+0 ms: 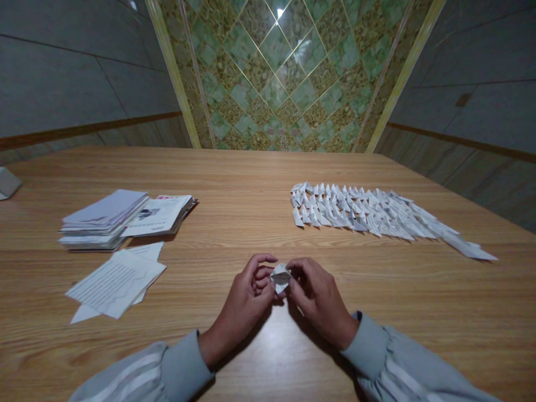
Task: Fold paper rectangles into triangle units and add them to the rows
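Between my two hands, just above the tabletop, is a small piece of folded printed paper (280, 276) with an opening facing up. My left hand (252, 287) pinches its left side, the thumb in front and the other fingers curled behind. On the right side, my right hand (313, 287) grips it between thumb and index finger. Both sets of fingers are closed on the paper, and part of its underside is hidden by them.
Rows of small folded paper boats (347, 209) stand at the right on the wooden table (234, 184). To the left are a stack of paper sheets (104, 215), a printed booklet pile (161, 215) and loose printed sheets (119, 282). A white object (7, 183) sits at the far left.
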Demonstrator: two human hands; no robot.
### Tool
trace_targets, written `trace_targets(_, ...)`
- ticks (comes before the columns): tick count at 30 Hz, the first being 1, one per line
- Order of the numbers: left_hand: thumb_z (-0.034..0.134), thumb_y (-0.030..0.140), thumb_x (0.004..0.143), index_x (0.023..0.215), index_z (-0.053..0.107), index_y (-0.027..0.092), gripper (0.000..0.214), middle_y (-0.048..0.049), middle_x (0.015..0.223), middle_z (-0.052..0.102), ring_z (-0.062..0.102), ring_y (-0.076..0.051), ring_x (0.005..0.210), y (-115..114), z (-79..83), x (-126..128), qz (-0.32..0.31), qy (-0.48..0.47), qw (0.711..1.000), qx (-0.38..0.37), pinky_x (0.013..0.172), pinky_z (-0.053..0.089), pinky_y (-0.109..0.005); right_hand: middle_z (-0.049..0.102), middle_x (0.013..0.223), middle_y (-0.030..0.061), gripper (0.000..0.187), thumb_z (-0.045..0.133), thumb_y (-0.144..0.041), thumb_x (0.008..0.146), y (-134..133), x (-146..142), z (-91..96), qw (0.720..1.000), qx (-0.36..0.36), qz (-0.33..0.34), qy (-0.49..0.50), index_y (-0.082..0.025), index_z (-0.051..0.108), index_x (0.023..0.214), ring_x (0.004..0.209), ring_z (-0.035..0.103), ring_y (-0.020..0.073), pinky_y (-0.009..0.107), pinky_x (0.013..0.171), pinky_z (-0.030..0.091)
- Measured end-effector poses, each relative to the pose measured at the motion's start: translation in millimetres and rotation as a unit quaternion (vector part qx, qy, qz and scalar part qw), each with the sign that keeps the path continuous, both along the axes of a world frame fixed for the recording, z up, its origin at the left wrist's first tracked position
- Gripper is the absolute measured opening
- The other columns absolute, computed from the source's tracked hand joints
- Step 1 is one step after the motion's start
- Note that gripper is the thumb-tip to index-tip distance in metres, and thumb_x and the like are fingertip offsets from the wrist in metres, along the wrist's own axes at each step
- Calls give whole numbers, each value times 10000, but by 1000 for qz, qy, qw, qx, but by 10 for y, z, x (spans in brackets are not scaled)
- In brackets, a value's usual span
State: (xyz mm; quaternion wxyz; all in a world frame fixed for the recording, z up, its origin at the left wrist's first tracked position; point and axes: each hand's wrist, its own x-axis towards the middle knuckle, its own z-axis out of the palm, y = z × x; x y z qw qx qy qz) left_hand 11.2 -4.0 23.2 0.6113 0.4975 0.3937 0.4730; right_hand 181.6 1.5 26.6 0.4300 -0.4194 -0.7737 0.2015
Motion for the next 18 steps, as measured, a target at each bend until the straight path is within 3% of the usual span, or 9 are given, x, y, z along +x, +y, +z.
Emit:
trace_targets(5,606,262,867,932,511,211,126,21,715,644,638,-145,630,2,-5,-10,5,-2,1000,18,626,534,-281,643,790,41,151,514,-100,888,-4,34,-11,991,85,16,-104,-172,616,973,718,538,184,300,668,360)
trace_targets(11,672,354,828,866,527,196,218,28,673,638,620,-130,597,29,30,-22,36,-25,999,-25,581,496,-238,622,754,50,149,510,-170,919,-31,60,34,976,103,35,-189,-177,652,964,714,510,202,321,650,318)
trace_targets(14,765,358,759,864,484,208,336,31,732,653,619,-125,607,40,28,-11,40,-36,998,-35,582,510,-245,644,774,53,170,493,-142,918,-27,55,51,987,70,45,-136,-176,655,956,719,527,195,317,657,347)
trace_targets(18,752,324,777,903,479,219,319,19,770,672,646,-152,673,23,9,-8,32,-9,999,-14,621,519,-267,657,803,34,71,572,-195,903,17,47,45,998,-61,9,12,-183,640,921,732,577,172,288,665,415)
